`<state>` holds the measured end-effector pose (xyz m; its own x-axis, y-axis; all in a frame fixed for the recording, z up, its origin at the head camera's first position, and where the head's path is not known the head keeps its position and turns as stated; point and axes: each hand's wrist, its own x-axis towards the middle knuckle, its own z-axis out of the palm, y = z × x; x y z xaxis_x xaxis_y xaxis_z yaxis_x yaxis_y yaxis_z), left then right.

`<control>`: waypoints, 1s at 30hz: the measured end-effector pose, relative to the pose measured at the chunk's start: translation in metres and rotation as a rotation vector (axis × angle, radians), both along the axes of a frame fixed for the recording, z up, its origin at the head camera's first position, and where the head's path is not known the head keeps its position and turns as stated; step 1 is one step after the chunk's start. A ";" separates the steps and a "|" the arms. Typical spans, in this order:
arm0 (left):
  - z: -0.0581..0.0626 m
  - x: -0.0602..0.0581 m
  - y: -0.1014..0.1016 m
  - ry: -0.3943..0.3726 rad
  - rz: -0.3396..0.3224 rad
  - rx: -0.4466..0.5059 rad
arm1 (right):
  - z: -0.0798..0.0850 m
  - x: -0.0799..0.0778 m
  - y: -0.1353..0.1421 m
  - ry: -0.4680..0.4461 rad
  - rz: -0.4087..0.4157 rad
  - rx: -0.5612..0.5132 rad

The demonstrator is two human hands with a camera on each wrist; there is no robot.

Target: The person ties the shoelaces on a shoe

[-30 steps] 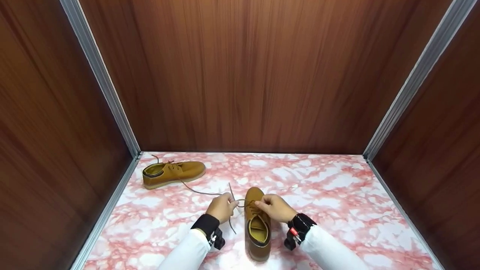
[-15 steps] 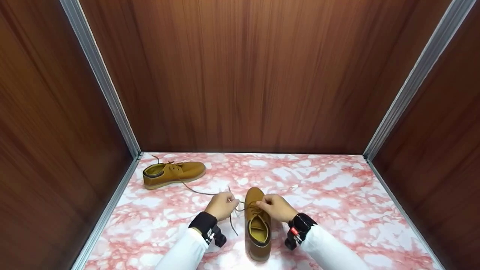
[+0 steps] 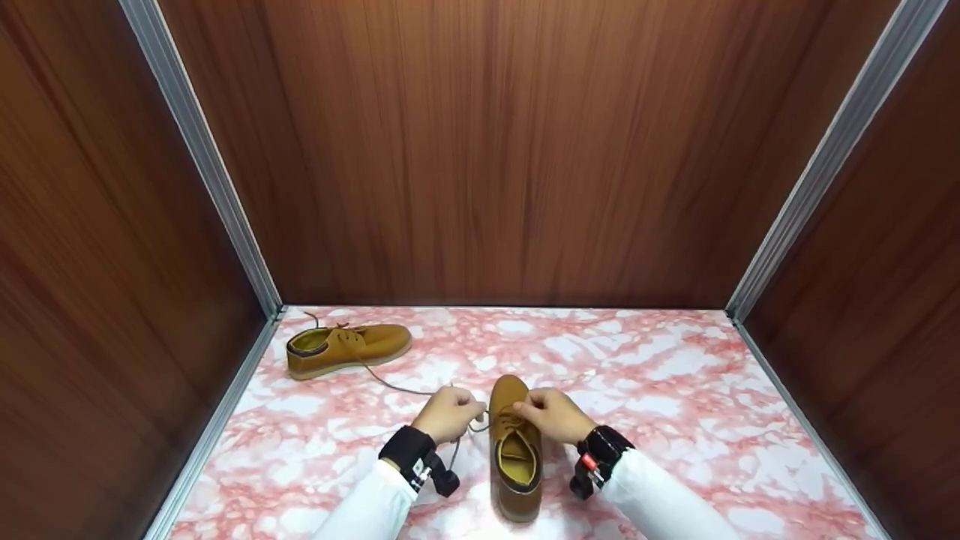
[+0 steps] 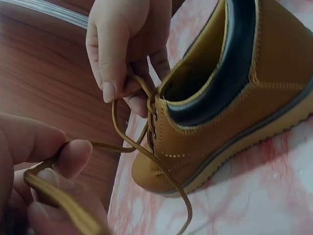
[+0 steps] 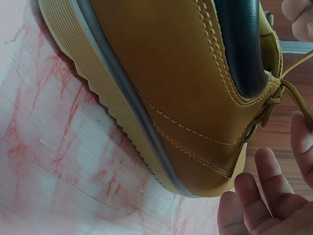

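A tan lace-up shoe (image 3: pixel 517 491) stands on the pink-and-white marbled surface, toe pointing away, with a knot (image 5: pixel 275 98) at the top of its lacing. My left hand (image 3: pixel 451 415), left of the shoe, pinches one brown shoelace (image 4: pixel 105 145) between thumb and fingers. On the other side, my right hand (image 3: pixel 559 415) reaches over the lacing. Its thumb and index finger pinch a bent loop of lace (image 4: pixel 116 117) close over the eyelets, the other fingers loosely bent. One strand of the lace hangs down beside the shoe in the left wrist view.
Another tan shoe (image 3: pixel 382 341) lies at the back left, toe to the right, its loose lace (image 3: pixel 397 387) trailing toward my left hand. Brown wood-grain panels (image 3: pixel 480 150) enclose the surface at the back and both sides, joined by grey metal posts (image 3: pixel 217 165).
My left hand has shifted slightly right, its fingertips nearer the shoe, and the lace between the hands has gone slacker. The right hand has hardly moved.
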<state>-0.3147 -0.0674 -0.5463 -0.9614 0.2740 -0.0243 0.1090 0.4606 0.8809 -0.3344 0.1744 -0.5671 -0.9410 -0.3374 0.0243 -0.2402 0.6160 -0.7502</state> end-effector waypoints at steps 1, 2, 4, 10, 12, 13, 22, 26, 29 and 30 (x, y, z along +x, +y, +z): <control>0.000 0.001 0.001 -0.019 -0.001 0.019 | 0.000 0.000 0.000 0.001 -0.001 0.001; 0.000 0.001 0.001 -0.037 -0.001 0.035 | 0.000 0.000 0.000 -0.001 -0.002 0.003; 0.000 0.002 0.003 -0.068 -0.003 0.061 | 0.000 0.000 0.000 -0.001 -0.001 0.004; -0.002 0.007 0.006 -0.195 -0.034 0.180 | 0.001 0.001 0.000 -0.014 -0.009 0.000; -0.004 0.009 0.008 -0.245 -0.045 0.239 | 0.001 0.001 0.000 -0.014 -0.009 -0.004; -0.004 0.010 0.008 -0.266 -0.051 0.267 | 0.001 0.001 0.000 -0.014 -0.007 -0.005; -0.017 0.023 0.023 -0.364 -0.107 0.368 | -0.001 0.001 0.000 -0.027 -0.011 -0.006; -0.021 0.027 0.028 -0.343 -0.180 0.264 | -0.001 0.000 0.000 -0.032 -0.012 -0.004; -0.022 0.027 0.029 -0.292 -0.209 0.166 | -0.001 0.000 0.000 -0.030 -0.008 -0.011; -0.022 0.026 0.028 -0.274 -0.206 0.142 | -0.001 0.000 0.000 -0.026 -0.007 -0.014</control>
<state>-0.2884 -0.0394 -0.5682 -0.8486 0.4806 -0.2210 -0.0621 0.3245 0.9439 -0.3346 0.1746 -0.5679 -0.9437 -0.3309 0.0044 -0.2165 0.6072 -0.7645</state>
